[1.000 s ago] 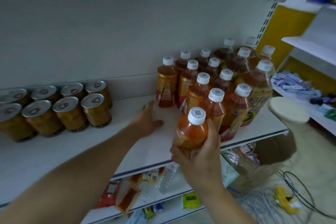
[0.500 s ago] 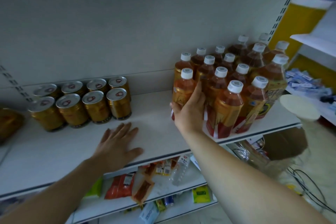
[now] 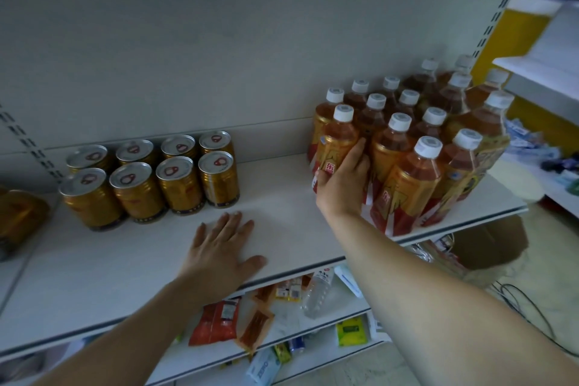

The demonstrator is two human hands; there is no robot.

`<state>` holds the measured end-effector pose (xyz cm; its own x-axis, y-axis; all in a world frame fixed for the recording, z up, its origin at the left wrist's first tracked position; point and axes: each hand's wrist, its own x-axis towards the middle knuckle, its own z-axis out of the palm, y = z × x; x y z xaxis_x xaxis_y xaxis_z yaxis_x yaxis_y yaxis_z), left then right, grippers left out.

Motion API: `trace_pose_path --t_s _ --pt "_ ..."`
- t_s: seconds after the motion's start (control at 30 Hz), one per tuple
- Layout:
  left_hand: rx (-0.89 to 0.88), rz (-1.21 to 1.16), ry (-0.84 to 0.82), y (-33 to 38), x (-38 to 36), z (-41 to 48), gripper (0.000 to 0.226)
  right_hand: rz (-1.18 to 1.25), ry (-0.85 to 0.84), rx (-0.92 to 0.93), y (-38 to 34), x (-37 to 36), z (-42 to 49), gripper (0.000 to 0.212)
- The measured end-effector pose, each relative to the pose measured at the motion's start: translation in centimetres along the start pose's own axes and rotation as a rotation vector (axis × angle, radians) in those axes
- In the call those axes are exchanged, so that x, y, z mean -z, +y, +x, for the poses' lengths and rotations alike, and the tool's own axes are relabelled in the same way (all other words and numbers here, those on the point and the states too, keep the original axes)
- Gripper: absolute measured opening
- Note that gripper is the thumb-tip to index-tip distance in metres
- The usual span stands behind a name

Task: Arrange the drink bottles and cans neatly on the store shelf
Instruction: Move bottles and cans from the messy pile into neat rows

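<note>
Several amber tea bottles (image 3: 419, 141) with white caps stand packed together on the right of the white shelf (image 3: 282, 229). My right hand (image 3: 343, 185) is wrapped around the bottle (image 3: 336, 141) at the group's front left corner, which stands on the shelf. Several gold cans (image 3: 147, 178) with silver tops sit in two rows at the left. My left hand (image 3: 222, 247) lies flat, fingers spread, on the bare shelf between cans and bottles, holding nothing.
A lower shelf (image 3: 313, 323) holds snack packets and a lying clear bottle (image 3: 316, 291). A brown cardboard box (image 3: 488, 244) and cables lie on the floor at right. Another shelf unit (image 3: 545, 72) stands at the far right.
My right hand carried the bottle from the shelf's front edge back to the group's left side and set it down. My left hand slid back toward the front edge and now rests flat.
</note>
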<state>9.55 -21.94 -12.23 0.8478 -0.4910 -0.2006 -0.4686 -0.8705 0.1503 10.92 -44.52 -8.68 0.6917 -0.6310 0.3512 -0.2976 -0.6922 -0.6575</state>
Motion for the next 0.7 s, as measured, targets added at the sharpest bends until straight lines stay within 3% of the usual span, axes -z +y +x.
trace_pose_path --t_s 0.27,0.47,0.7 --pt "-0.012 -0.016 -0.008 -0.1 0.1 0.1 0.114 0.003 -0.036 -0.076 0.0 -0.9 1.1 0.083" --pt "-0.002 -0.012 -0.003 0.0 0.3 -0.1 0.08 0.015 0.074 -0.062 -0.5 -0.9 0.4 0.084" --pt "0.001 -0.018 -0.013 0.1 0.2 -0.1 0.091 0.034 -0.076 -0.05 0.1 -2.9 -0.4 0.094"
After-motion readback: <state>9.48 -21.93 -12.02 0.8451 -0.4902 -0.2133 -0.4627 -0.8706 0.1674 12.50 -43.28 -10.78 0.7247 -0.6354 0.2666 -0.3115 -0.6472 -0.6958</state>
